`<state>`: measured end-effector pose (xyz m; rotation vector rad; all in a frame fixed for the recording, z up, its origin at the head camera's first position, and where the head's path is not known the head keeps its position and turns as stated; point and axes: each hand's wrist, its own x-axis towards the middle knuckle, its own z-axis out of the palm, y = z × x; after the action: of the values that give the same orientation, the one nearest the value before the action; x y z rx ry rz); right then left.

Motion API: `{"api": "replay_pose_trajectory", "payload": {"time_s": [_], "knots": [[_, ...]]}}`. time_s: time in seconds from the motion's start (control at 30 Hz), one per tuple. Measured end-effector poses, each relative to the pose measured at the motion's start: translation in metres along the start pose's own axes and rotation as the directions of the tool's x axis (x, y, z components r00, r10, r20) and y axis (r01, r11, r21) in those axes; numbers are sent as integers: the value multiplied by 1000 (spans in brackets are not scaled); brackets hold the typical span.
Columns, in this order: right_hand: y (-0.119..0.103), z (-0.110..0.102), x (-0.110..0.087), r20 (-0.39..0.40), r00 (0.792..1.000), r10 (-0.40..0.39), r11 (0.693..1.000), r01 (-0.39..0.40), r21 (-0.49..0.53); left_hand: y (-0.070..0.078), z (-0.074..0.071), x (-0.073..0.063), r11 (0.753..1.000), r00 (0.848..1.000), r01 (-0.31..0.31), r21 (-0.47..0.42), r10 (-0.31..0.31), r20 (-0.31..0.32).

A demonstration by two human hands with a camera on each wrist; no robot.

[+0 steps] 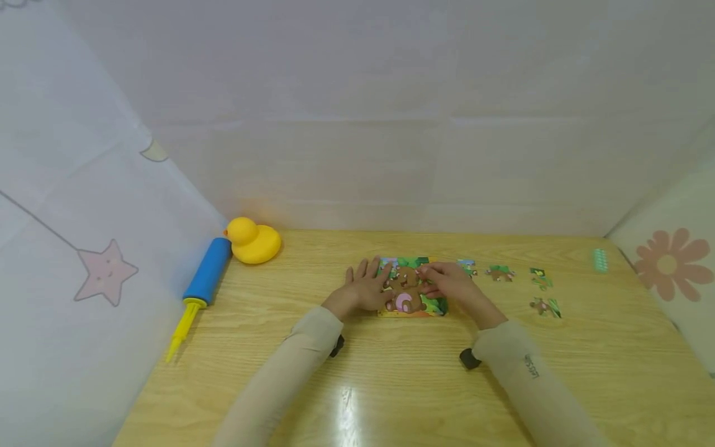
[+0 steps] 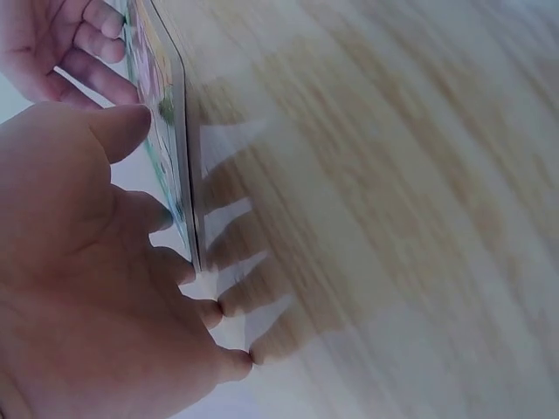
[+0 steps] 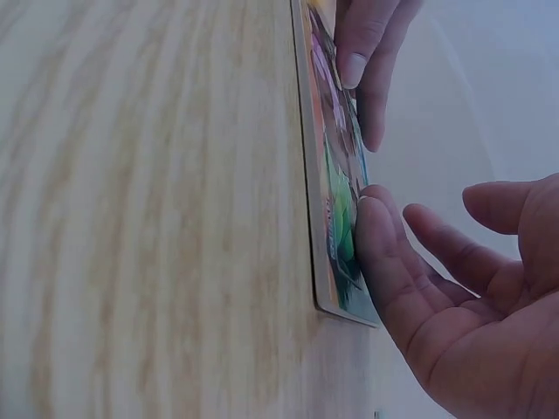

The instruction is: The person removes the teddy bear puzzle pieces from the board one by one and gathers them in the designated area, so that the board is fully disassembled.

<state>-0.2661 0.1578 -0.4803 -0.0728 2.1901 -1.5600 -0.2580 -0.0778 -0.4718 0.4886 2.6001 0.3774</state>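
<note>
A jigsaw board with a brown bear picture (image 1: 406, 303) lies flat on the wooden table between both hands. My left hand (image 1: 368, 292) rests at its left edge with fingers spread; in the left wrist view the thumb (image 2: 127, 131) reaches over the board while the outer fingertips touch the table. Over the board's right side is my right hand (image 1: 451, 282). Its fingertips (image 3: 377, 209) touch the picture surface, and the thumb stands apart from them in the right wrist view. No loose piece shows within either hand.
Loose jigsaw pieces lie right of the board: one (image 1: 467, 266) partly behind the right hand, others (image 1: 501, 273), (image 1: 540, 279) and a brown-and-green piece (image 1: 546, 307) farther right. A small green item (image 1: 600, 260) sits back right. A yellow rubber duck (image 1: 254, 241) and blue hand pump (image 1: 208, 272) are at left.
</note>
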Motion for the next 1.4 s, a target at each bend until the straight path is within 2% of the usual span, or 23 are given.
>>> {"api": "replay_pose_trajectory", "payload": {"time_s": [0.37,0.63,0.97,1.1,1.4], "knots": [[1,2,-2,-13,1000,-12,1000,12,-13,2,-1,-2,1000,1000,0,8,0,-13],[2,4,2,-13,999,-30,999,30,-36,3,2,0,1000,999,22,16,-22,-27],[1,3,5,-30,999,-21,997,19,-69,6,2,0,997,999,43,57,-42,-10],[0,3,6,-45,998,-47,993,42,-112,7,2,0,997,999,53,57,-53,2],[-1,11,12,-94,994,-58,990,45,-133,10,3,1,995,997,72,67,-73,4]]}}
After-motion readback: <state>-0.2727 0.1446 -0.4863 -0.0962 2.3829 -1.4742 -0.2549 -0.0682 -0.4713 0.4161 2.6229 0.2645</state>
